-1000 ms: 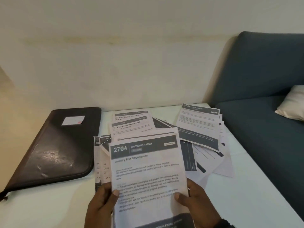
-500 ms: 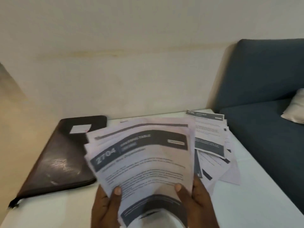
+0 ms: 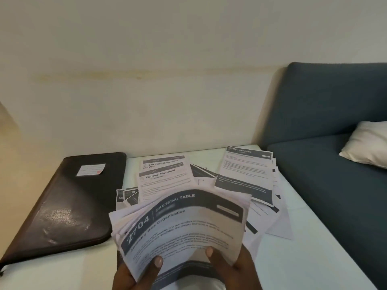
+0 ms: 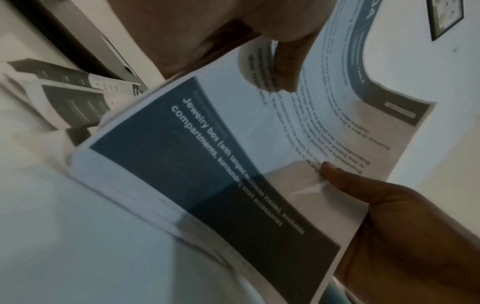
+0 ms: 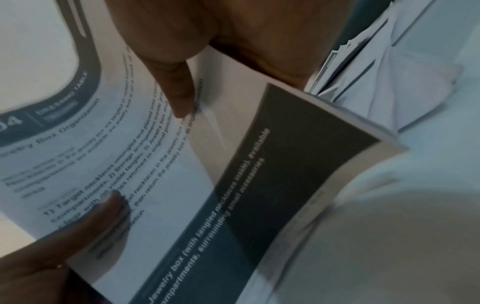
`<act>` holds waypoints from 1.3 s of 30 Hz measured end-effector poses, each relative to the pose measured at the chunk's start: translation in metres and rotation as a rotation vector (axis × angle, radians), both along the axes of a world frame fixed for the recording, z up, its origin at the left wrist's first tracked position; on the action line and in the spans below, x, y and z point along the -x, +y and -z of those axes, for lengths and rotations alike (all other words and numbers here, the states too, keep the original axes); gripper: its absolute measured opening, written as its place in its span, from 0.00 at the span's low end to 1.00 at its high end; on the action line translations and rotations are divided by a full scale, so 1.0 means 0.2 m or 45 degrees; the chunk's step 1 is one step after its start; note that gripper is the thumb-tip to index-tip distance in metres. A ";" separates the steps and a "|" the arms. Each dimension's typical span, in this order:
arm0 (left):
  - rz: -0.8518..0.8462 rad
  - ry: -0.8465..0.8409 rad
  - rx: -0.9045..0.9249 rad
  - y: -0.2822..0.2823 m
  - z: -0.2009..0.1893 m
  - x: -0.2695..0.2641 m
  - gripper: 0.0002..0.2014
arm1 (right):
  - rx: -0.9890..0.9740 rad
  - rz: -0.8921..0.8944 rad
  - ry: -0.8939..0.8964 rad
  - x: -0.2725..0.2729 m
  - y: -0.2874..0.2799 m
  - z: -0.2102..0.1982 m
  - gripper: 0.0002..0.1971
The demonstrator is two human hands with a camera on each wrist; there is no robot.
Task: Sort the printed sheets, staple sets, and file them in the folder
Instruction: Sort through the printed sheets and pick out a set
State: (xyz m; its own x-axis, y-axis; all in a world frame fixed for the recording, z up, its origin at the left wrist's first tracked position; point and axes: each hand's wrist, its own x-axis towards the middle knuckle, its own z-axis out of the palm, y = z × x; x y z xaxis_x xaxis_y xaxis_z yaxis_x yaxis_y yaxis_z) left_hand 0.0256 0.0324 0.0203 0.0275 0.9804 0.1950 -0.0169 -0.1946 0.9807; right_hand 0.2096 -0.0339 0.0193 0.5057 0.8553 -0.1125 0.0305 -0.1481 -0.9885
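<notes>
Only overhead, folder [image 3: 69,197] beside sheet stack [image 3: 184,225] in both hands' [image 3: 134,275] pinch.

Before you, the white table [image 3: 314,258] carries a closed dark folder [image 3: 69,206] at its left, flat, and loose printed sheets [image 3: 245,176] overlapping across its middle and right, nearest the wall; some sheets just beside the folder's edge.

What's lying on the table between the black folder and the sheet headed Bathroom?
In the head view, between the black folder and the Bathroom sheet lie overlapping printed sheets, topped by the Placemat Placement sheet, with a Bed Linen sheet behind it.
</notes>
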 end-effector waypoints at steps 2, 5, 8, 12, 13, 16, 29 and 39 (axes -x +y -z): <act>-0.029 0.033 0.044 0.01 0.05 0.00 0.34 | 0.099 -0.022 0.010 0.00 0.01 0.03 0.20; -0.018 0.114 -0.028 0.06 0.06 0.01 0.25 | 0.074 -0.038 -0.021 -0.01 0.01 0.02 0.14; 0.050 0.180 0.073 0.10 0.10 0.04 0.28 | 0.069 -0.109 -0.039 -0.03 0.00 0.00 0.13; 0.151 0.532 -0.174 0.13 0.20 0.09 0.28 | 0.193 -0.031 -0.162 -0.05 0.02 0.08 0.13; 0.131 0.692 -0.221 0.12 0.22 0.09 0.26 | 0.214 0.004 -0.179 -0.06 0.02 0.10 0.12; 0.153 0.836 -0.180 0.11 0.26 0.08 0.32 | 0.226 0.071 -0.203 -0.09 0.03 0.12 0.10; 0.356 0.319 0.362 0.08 0.06 0.08 0.16 | 0.406 -0.136 -0.345 -0.13 -0.01 0.04 0.06; 0.301 -0.069 0.577 0.10 0.02 0.15 0.23 | 0.474 -0.177 -0.803 -0.41 0.25 -0.14 0.12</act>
State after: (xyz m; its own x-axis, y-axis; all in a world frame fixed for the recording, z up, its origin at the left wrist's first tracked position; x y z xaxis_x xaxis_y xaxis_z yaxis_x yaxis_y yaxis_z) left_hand -0.0046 0.0532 0.0166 0.2605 0.9349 -0.2411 -0.0625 0.2655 0.9621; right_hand 0.2911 0.0151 0.0467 0.4602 0.8780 -0.1316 0.6185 -0.4234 -0.6620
